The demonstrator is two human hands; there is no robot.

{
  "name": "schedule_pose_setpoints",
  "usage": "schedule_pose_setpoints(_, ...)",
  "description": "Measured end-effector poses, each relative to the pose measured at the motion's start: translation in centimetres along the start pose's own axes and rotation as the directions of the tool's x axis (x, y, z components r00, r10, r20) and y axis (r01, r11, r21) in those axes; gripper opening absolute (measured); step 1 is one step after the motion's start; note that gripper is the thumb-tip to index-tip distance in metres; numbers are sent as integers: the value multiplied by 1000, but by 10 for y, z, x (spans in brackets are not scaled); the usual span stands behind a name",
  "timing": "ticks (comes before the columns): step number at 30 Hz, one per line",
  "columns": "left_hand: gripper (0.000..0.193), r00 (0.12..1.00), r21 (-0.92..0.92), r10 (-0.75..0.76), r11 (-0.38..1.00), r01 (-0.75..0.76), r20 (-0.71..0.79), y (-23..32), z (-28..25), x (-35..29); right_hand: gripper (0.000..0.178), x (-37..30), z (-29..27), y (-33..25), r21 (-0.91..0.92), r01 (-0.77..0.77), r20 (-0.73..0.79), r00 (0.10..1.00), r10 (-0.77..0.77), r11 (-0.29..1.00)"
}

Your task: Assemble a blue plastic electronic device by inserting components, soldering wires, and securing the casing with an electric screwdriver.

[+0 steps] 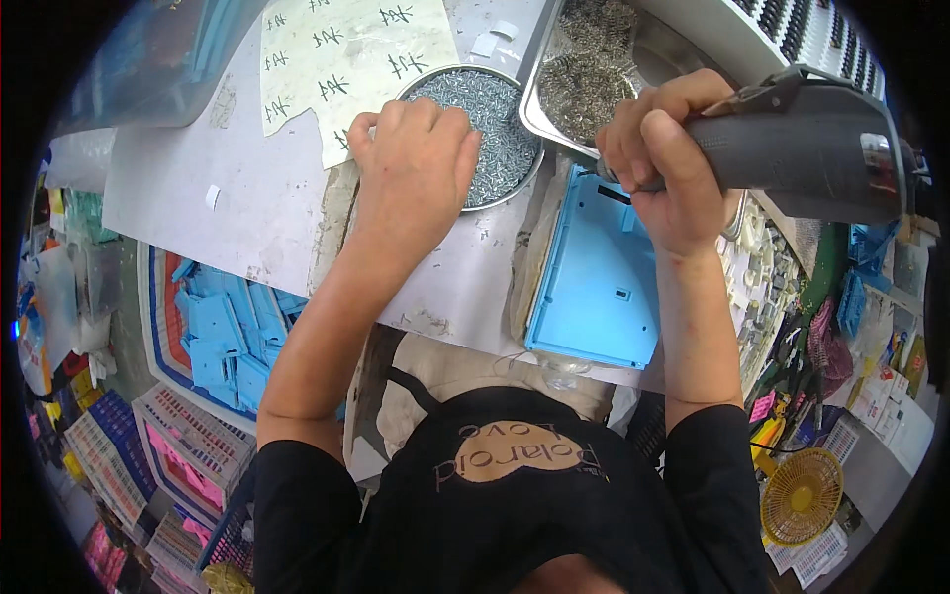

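Observation:
My left hand (416,163), back up and fingers curled, is at the left part of a round metal dish (540,170). Small silvery screws (495,109) fill the dish. The fingertips are hidden, so what they pinch does not show. In my right hand (673,163) is a dark grey electric screwdriver (802,153), its thick body pointing right. Its tip end is mostly covered by my fingers, above the top right corner of a light blue plastic panel (594,282). The panel lies at the table's near edge and has small holes and a slot.
A metal tray (534,114) of small metal parts stands beyond the dish. Handwritten paper (346,59) lies on the white table (168,178). A basket (158,337) of blue plastic pieces sits left below. White parts (762,267) are piled at right, near a yellow basket (804,495).

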State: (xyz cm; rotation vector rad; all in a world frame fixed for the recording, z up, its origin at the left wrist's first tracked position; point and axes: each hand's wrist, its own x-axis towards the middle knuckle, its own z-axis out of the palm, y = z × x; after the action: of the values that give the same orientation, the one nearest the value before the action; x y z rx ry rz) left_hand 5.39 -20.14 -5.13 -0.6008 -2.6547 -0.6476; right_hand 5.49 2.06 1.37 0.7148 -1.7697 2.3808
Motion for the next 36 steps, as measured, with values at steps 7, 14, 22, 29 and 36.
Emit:
schedule_pose_setpoints(7,14,997,-98,65,993,-62,38,-4,-2,1,17,0,8,-9,-240,-42,-64,998,27,970)
schedule_pose_setpoints(14,9,996,-239,81,968,-74,23,18,-19,-13,19,-22,21,-18,-211,-49,-42,998,41,976)
schedule_pose_setpoints(22,16,989,-438,144,888,-136,-16,50,-25,-27,16,-15,21,-32,-88,-32,63,997,38,996)
schedule_pose_setpoints(29,14,988,-498,136,853,-153,-70,62,-27,-34,24,-21,43,-56,77,89,125,987,-98,993)
schedule_pose_setpoints(36,15,982,-465,153,865,-188,-113,59,-28,-39,23,-25,49,-61,56,108,128,985,-115,993)
